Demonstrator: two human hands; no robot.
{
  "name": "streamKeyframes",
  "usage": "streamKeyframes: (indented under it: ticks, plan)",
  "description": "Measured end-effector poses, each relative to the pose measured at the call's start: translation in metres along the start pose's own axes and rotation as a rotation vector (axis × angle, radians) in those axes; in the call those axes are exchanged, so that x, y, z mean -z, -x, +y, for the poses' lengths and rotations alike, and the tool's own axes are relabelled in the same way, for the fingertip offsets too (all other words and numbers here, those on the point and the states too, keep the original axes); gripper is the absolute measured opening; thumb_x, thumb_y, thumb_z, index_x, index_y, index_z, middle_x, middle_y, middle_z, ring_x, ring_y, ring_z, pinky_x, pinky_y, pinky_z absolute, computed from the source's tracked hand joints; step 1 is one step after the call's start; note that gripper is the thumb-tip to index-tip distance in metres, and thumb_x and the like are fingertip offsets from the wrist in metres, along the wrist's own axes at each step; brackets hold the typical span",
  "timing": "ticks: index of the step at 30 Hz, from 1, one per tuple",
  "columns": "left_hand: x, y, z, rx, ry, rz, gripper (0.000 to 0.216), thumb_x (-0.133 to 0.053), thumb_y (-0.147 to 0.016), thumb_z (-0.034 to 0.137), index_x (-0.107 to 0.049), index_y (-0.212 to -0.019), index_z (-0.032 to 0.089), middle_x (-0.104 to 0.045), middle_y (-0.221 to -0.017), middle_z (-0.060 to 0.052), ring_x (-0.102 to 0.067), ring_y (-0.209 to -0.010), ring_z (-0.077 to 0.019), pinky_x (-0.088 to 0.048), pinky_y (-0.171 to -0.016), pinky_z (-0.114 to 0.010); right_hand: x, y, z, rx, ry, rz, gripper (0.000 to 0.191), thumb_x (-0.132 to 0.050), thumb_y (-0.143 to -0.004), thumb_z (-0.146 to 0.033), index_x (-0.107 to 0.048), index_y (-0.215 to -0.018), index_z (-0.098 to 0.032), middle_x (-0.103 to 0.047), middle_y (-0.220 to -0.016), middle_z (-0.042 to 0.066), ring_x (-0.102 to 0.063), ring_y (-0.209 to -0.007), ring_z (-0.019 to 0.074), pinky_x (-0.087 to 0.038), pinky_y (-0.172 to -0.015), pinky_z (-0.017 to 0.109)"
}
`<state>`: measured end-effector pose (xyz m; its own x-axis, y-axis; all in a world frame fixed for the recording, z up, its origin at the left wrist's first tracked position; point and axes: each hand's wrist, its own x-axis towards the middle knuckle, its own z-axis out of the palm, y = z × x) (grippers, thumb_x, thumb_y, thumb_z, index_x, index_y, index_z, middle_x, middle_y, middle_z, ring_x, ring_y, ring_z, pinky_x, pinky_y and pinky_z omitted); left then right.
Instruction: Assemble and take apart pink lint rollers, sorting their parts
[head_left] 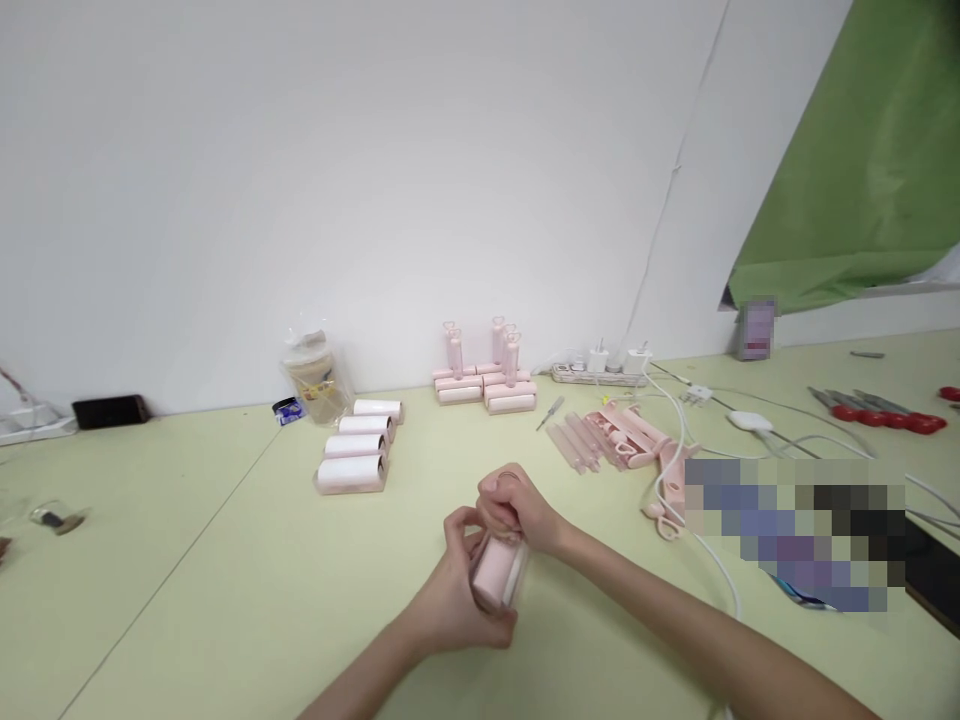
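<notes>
Above the near middle of the table, a pink lint roller with a clear cover is between my two hands. My left hand wraps around its body from the left, thumb and fingers on opposite sides. At its upper end my right hand is closed in a fist, hiding the part it grips. Several lint rollers with upright handles stand near the wall. To the left lie several white rolls in pink casings. Translucent pink tubes and pink plastic handle parts lie at the right.
A small screwdriver lies beside the tubes. White cables run from a power strip across the right side. A plastic-bagged cup stands near the wall. Red-handled tools and a dark phone lie farther out.
</notes>
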<state>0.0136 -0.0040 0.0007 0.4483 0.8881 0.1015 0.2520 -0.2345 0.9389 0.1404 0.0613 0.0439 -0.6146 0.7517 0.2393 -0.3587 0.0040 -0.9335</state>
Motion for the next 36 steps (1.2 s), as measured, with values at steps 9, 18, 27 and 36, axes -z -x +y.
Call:
streamKeyframes:
  ticks: [9,18,27,36]
  plan:
    - [0.032,0.009,0.012,0.087,-0.147,-0.097,0.071,-0.053,-0.059,0.007,-0.013,-0.115,0.028,-0.040,-0.125,-0.010,-0.049,-0.101,-0.0194,-0.041,-0.081,-0.031,0.000,0.009,-0.019,0.038,0.173,0.014,0.042,-0.039,-0.080,-0.051,-0.057,-0.070,-0.014,-0.056,-0.056,0.000,-0.053,-0.051,0.0110,-0.041,-0.050,0.023]
    - [0.068,0.019,0.018,0.209,-0.222,-0.261,0.093,-0.061,-0.055,0.012,-0.008,-0.130,0.029,-0.030,-0.134,-0.010,-0.042,-0.112,-0.0272,-0.042,-0.084,-0.034,0.097,0.075,-0.094,-0.179,1.674,-0.175,0.022,-0.051,-0.060,-0.008,-0.062,-0.076,-0.019,-0.060,-0.087,0.009,-0.050,-0.094,0.0283,-0.032,-0.084,0.044]
    - [0.037,-0.013,0.063,-0.058,-0.056,0.002,0.066,-0.063,-0.064,0.022,-0.030,-0.121,0.025,-0.037,-0.131,-0.007,-0.034,-0.120,-0.0207,-0.028,-0.097,-0.034,0.127,0.092,-0.076,-0.391,1.787,-0.294,0.026,-0.047,-0.057,-0.002,-0.060,-0.073,-0.017,-0.060,-0.067,0.006,-0.056,-0.074,0.0244,-0.036,-0.080,0.041]
    - [0.002,-0.040,0.050,-0.086,0.457,0.084,0.016,-0.038,-0.049,0.010,-0.051,-0.056,0.016,-0.042,-0.036,0.007,-0.033,-0.033,-0.0047,-0.024,-0.037,-0.018,0.068,0.042,-0.074,-0.178,0.573,0.091,0.024,-0.057,-0.075,-0.025,-0.054,-0.099,-0.022,-0.055,-0.078,-0.001,-0.059,-0.077,0.0159,-0.042,-0.074,0.032]
